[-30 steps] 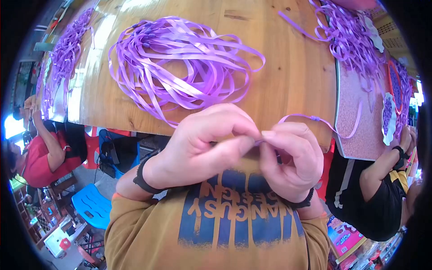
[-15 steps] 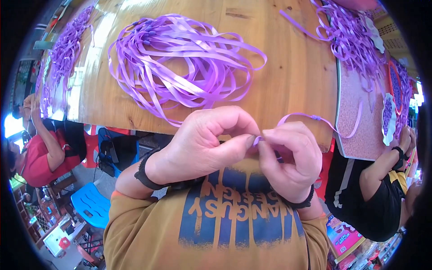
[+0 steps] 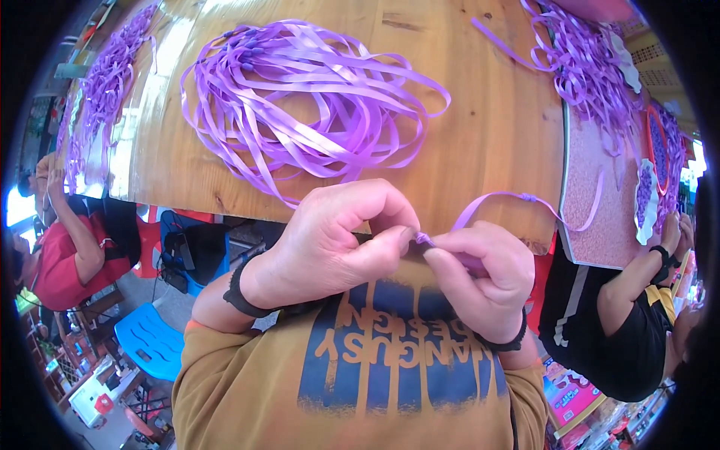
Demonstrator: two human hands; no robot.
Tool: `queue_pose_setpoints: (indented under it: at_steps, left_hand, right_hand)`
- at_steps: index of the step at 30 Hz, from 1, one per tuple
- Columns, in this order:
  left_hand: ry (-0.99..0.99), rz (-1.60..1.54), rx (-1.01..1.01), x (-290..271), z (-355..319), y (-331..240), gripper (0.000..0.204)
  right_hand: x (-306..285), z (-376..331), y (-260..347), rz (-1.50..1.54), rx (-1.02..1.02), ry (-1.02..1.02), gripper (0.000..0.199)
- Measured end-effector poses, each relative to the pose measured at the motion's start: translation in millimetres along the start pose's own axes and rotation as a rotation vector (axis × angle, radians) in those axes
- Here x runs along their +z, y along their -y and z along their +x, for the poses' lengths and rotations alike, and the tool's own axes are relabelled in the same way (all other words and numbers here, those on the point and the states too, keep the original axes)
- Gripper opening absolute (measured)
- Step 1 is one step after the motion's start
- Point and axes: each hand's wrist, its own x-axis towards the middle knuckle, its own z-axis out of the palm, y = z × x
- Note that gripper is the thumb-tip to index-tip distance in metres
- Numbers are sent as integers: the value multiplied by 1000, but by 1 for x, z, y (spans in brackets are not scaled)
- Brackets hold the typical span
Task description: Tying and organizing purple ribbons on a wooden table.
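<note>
Now: hands 2 (image 3: 420,251) | held ribbon 1 (image 3: 495,201) | ribbon piles 3 (image 3: 315,97)

The person wore a mustard-yellow T-shirt (image 3: 247,390) with short sleeves and a large dark blue printed block across the chest, its lettering showing in the shirt's own yellow. A black band (image 3: 238,289) with a frilled edge circled the wrist of the left hand (image 3: 330,240). A similar black band (image 3: 502,343) sat on the wrist of the right hand (image 3: 480,277). Both forearms were bare.
</note>
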Motion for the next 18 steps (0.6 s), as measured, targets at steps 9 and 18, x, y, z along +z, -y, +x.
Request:
queue_pose_setpoints:
  at_steps: [9, 18]
  left_hand:
    - [20, 158, 190, -5, 1, 5, 16]
    - [-162, 758, 619, 11, 3, 4, 13]
  right_hand:
    - [-3, -2, 5, 82, 123, 41, 9]
    - [7, -10, 6, 46, 94, 8, 10]
